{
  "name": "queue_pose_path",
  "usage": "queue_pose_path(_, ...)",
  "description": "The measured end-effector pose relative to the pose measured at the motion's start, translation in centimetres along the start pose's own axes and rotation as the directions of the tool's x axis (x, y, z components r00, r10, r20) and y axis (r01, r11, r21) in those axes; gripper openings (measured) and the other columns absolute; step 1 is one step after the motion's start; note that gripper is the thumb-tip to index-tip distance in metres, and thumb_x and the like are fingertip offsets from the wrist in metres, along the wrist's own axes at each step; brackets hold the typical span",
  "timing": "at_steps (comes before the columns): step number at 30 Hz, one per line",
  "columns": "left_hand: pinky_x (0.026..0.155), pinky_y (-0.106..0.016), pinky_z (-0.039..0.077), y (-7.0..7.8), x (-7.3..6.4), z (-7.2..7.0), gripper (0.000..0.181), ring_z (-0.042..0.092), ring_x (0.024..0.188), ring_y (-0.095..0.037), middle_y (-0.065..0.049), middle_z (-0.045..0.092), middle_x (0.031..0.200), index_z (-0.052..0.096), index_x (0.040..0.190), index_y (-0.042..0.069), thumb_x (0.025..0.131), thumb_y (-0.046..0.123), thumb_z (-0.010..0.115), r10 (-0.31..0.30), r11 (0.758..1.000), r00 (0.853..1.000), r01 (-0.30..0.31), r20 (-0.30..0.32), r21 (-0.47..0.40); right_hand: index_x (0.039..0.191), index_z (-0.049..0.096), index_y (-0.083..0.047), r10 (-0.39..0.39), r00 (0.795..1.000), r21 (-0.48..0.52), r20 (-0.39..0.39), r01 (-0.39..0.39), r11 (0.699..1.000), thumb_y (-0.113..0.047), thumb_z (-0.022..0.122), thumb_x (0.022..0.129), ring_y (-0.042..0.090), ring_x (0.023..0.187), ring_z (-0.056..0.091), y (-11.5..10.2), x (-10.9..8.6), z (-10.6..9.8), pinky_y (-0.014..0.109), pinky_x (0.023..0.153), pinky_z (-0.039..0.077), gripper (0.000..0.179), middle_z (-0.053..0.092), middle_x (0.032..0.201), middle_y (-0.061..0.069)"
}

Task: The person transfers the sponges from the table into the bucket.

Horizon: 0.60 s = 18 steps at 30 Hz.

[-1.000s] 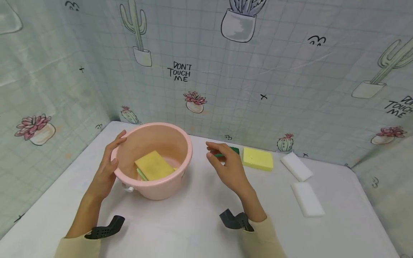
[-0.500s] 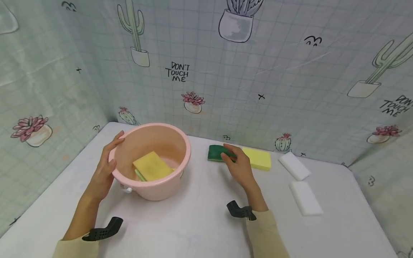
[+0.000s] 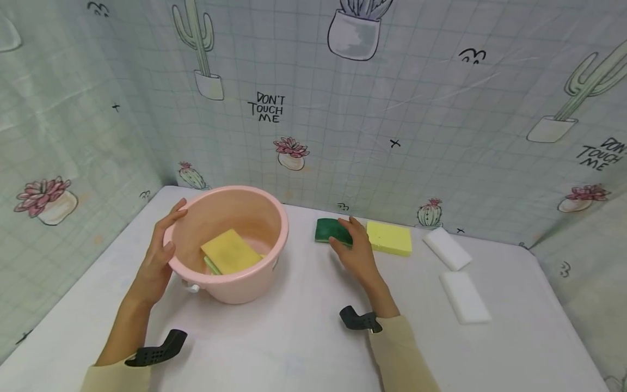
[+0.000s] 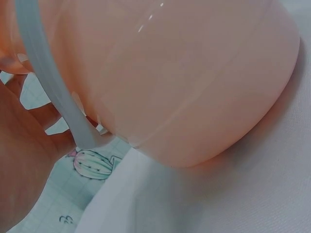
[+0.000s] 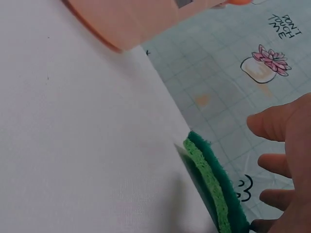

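Observation:
A pink bucket stands on the left part of the white table. My left hand holds its left rim, with the thumb at the near side and fingertips at the far side. Inside lies a yellow sponge over something light green. Farther right is a dark green scouring sponge, with a lighter green layer showing in the right wrist view. My right hand hovers over its right end, fingers spread and loosely bent. In the right wrist view the thumb is clear of the sponge, and the lowest finger is right at its edge.
Right of the green sponge lies a light yellow sponge block. Two white sponge blocks lie farther right. A grey-white bucket handle hangs close by my left fingers. A cactus-print curtain borders the table's back and sides.
My right hand has moved right from beside the bucket to the green sponge's right end, then a little left, uncovering most of the sponge. My left hand has stayed on the bucket rim.

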<state>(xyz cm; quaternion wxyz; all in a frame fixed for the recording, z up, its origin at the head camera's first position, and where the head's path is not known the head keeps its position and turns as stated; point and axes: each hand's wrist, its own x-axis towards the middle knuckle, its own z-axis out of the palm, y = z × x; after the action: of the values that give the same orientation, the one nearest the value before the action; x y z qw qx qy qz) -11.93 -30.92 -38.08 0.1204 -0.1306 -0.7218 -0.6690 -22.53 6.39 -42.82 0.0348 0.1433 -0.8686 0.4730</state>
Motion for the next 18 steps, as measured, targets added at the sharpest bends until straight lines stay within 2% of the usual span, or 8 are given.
queue_pose_path(4,0.1,-0.019,0.036,0.02,-0.05,0.07,0.058,0.012,0.142,-0.024,0.004,0.008,0.159,0.027,0.149,0.016,0.093,0.023,0.04,-0.006,1.0,1.0,0.006,-0.001,0.003,0.146,0.038,-0.009,0.048,0.997,-0.034,0.057,-0.046,0.998,-0.029,0.062,0.093,0.038,0.142,0.01,-0.17,-0.21,-0.11,0.063,0.106,0.022,0.062,0.012,0.156,0.019)
queue_pose_path(7,0.1,-0.019,0.035,0.04,-0.06,0.05,0.057,0.012,0.142,-0.024,0.004,0.007,0.159,0.027,0.149,0.016,0.094,0.024,0.04,-0.005,1.0,1.0,0.005,0.002,0.011,0.147,0.036,-0.009,0.072,0.994,-0.065,0.079,-0.067,0.996,-0.031,0.063,0.092,0.04,0.141,0.008,-0.29,-0.29,-0.23,0.065,0.104,0.024,0.064,0.01,0.157,0.019)
queue_pose_path(13,0.1,-0.018,0.035,-0.02,-0.07,0.07,0.057,0.013,0.142,-0.023,0.005,0.009,0.159,0.027,0.149,0.013,0.094,0.023,0.04,-0.012,1.0,1.0,0.012,-0.025,0.003,0.145,0.039,-0.006,0.069,0.996,-0.105,0.064,-0.062,0.993,-0.028,0.066,0.09,0.046,0.136,0.017,-0.32,-0.1,-0.07,0.065,0.1,0.03,0.065,0.016,0.155,0.022)
queue_pose_path(18,0.1,-0.018,0.035,-0.05,0.08,0.14,0.058,0.013,0.142,-0.023,0.006,0.01,0.158,0.026,0.149,0.012,0.093,0.023,0.039,-0.024,1.0,0.999,0.024,-0.037,0.017,0.141,0.043,-0.002,0.085,0.995,-0.127,0.045,-0.079,0.989,-0.021,0.071,0.085,0.044,0.127,0.03,-0.19,-0.1,0.2,0.059,0.097,0.037,0.066,0.032,0.146,0.025)
